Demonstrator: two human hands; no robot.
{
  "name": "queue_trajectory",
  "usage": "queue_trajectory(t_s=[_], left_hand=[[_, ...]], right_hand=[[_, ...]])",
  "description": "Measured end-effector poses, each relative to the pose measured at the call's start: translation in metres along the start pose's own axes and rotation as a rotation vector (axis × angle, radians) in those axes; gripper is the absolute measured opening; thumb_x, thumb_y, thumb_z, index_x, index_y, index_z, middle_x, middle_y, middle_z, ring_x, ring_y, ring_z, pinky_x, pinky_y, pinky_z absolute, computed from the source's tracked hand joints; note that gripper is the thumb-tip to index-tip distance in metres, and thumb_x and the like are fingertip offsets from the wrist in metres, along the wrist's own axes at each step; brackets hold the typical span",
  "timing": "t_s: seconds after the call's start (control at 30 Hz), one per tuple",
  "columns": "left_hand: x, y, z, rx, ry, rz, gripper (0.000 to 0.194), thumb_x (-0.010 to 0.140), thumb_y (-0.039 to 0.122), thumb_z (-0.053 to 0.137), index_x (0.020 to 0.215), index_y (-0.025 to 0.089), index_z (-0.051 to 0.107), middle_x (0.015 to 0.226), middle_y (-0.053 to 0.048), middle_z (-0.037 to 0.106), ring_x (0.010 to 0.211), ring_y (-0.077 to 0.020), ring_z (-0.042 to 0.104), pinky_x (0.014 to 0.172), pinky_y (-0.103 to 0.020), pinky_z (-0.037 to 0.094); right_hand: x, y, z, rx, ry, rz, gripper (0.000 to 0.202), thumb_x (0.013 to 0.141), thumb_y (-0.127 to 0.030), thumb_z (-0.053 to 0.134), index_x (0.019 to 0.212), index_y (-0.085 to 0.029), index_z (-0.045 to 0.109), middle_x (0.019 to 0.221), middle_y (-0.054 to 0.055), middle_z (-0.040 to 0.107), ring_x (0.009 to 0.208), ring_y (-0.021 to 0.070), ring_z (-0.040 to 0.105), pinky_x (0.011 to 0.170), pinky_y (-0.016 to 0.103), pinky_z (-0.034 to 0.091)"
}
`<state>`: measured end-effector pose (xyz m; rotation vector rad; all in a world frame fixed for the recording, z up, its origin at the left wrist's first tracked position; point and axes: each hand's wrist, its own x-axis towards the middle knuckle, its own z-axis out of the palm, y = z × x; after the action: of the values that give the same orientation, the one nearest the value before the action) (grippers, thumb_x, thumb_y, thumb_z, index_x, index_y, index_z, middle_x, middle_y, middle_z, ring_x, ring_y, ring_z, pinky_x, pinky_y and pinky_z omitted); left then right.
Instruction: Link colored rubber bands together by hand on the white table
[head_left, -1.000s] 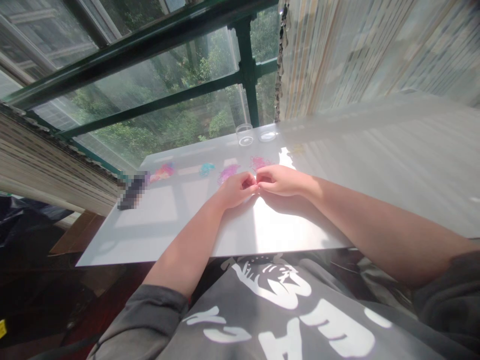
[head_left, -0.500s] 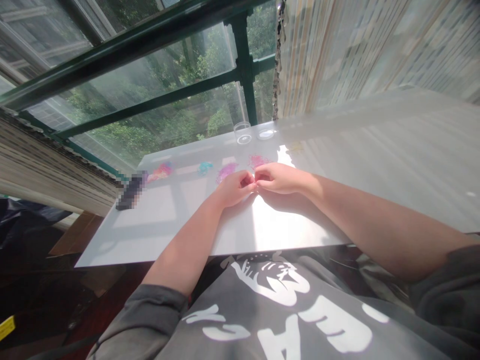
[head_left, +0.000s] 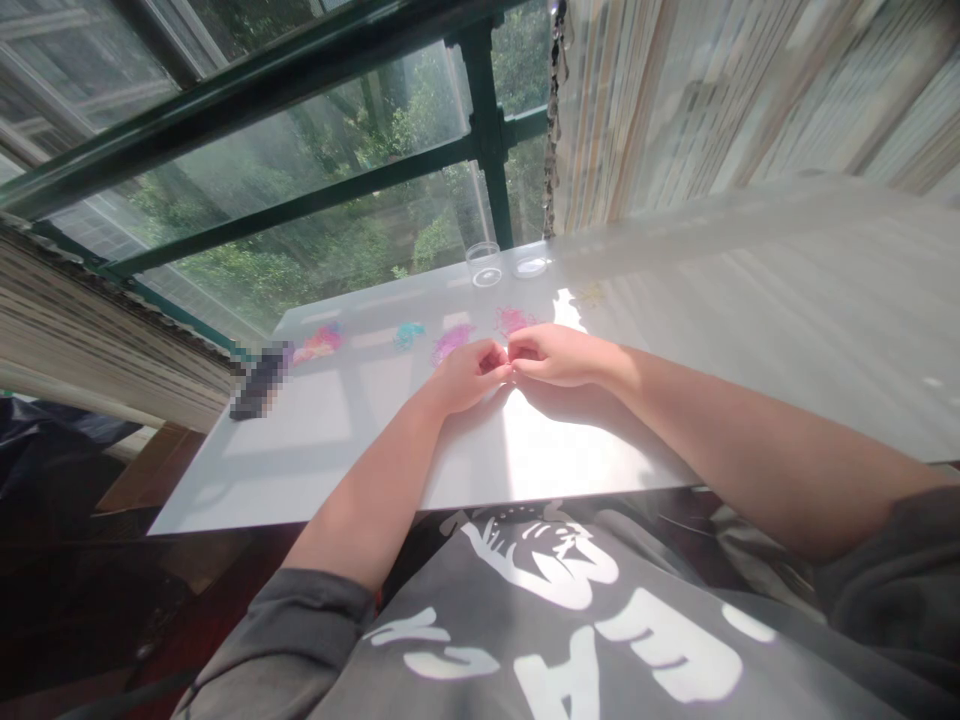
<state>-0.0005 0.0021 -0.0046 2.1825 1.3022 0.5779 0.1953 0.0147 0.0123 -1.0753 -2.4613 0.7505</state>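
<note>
My left hand (head_left: 474, 374) and my right hand (head_left: 553, 354) meet fingertip to fingertip just above the white table (head_left: 352, 440). Both are closed in a pinch, and whatever lies between the fingertips is too small to make out. Right behind the hands is a loose pile of pink, thin, band-like pieces (head_left: 514, 318). A purple pile (head_left: 452, 343) of similar pieces lies beyond my left hand. Farther left are a teal pile (head_left: 409, 335) and a mixed pink, orange and purple pile (head_left: 318, 343).
A clear round container (head_left: 485, 265) stands at the table's window edge, beside a shallow clear dish or lid (head_left: 530, 264). A faint yellowish pile (head_left: 592, 293) lies to their right. At the left end is a blurred-out dark object (head_left: 261, 382). Curtains (head_left: 667, 110) hang behind the table.
The view has shifted very slightly. Both hands stay pinched together in the same place, and the piles have not moved.
</note>
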Motion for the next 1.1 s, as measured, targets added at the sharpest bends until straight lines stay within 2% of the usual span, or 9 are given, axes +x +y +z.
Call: queue_trajectory(t_s=[0.63,1.1], left_hand=[[-0.0002,0.0001,-0.0004,0.001,-0.006,-0.013,0.025,0.079,0.043,0.054,0.082,0.019,0.058,0.076,0.0,0.064,0.066,-0.013,0.054,0.06,-0.025,0.041],[0.0001,0.0025,-0.0012,-0.004,-0.004,-0.019,0.022,0.079,0.04,0.055,0.079,0.019,0.057,0.072,0.002,0.06,0.06,-0.0108,0.049,0.055,-0.023,0.037]], right_hand=[[0.0004,-0.0011,-0.0007,-0.03,0.02,-0.008,0.008,0.076,-0.023,0.05,0.075,-0.019,0.057,0.073,0.001,0.061,0.065,0.0136,0.05,0.058,0.024,0.031],[0.0001,-0.0035,-0.0004,0.006,0.018,0.005,0.008,0.076,-0.022,0.049,0.075,-0.019,0.056,0.074,0.001,0.062,0.067,0.0136,0.052,0.058,0.023,0.032]])
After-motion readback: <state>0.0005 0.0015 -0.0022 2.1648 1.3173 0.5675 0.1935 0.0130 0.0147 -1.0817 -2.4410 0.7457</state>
